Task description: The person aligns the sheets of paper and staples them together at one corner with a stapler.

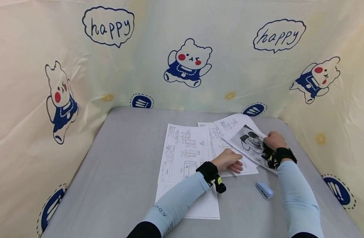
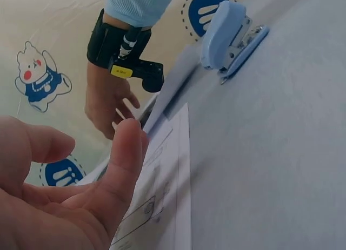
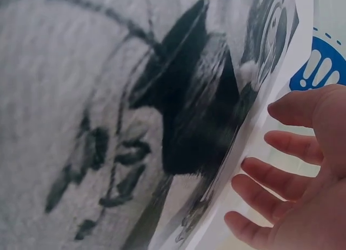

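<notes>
My right hand (image 1: 275,140) is at the right edge of a sheet with a black-and-white photo (image 1: 249,142). In the right wrist view, that hand's fingers (image 3: 275,177) are spread beside the raised, bowed photo sheet (image 3: 108,61), not pinching it. My left hand (image 1: 228,161) hovers with loosely bent fingers over a sheet of technical drawings (image 1: 216,140), its thumb and index finger apart in the left wrist view. Another drawing sheet (image 1: 176,148) lies to its left. A blue stapler (image 1: 264,191) rests on the table in front of the photo sheet.
A mostly blank white sheet (image 1: 202,205) sticks out under the left forearm. Another printed sheet (image 1: 229,123) curls up behind the photo. The grey table (image 1: 125,148) meets a printed curtain (image 1: 182,19) at the back and both sides.
</notes>
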`<state>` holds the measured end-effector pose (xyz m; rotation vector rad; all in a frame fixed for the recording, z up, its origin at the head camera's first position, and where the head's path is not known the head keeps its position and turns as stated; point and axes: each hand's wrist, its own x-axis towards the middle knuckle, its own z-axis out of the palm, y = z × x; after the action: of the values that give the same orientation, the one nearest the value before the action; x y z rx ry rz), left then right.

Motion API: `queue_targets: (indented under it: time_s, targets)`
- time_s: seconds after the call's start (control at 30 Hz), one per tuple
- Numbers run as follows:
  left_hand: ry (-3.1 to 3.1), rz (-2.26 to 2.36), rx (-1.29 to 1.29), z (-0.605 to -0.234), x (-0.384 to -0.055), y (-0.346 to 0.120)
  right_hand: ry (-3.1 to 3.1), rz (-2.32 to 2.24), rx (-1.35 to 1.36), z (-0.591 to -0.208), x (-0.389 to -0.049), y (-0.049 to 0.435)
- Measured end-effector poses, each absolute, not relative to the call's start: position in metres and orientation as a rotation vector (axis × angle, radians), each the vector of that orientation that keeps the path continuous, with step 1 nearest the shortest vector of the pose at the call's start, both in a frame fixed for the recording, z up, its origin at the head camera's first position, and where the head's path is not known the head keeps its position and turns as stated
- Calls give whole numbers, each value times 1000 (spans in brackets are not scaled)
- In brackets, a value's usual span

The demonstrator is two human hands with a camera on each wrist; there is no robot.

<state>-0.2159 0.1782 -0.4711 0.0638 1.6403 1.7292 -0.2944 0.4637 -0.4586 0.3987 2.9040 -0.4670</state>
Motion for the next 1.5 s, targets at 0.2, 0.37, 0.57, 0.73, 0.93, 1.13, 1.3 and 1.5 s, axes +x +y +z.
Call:
queue_targets:
  time_s: [0.2,0.37,0.57,0.73,0.93,1.13,1.3,1.5]
  targets:
    - [1574,1735,-61,-479,-218,185,2864,-385,379,-459,-298,463]
    - [1524,1749,-72,-485,-219,186,2862,-349,335,-460,-295,467]
    - [1475,1767,-73,-486,-218,189,2818,-365,313,-462,-293,474]
    - [1422,1786,-100,-486,-216,194,2751,-448,366,-462,-293,474]
    - [1444,1777,-121,-489,-215,200,2728,-538,362,-458,-291,471]
    - [1490,1737,-57,-487,-206,208,2834,-551,215,-452,-294,471]
    - [1510,1726,-68,-486,-201,215,2895,-581,117,-435,-296,462]
    - [1524,1721,-89,-487,-203,218,2925,-618,75,-411,-296,445]
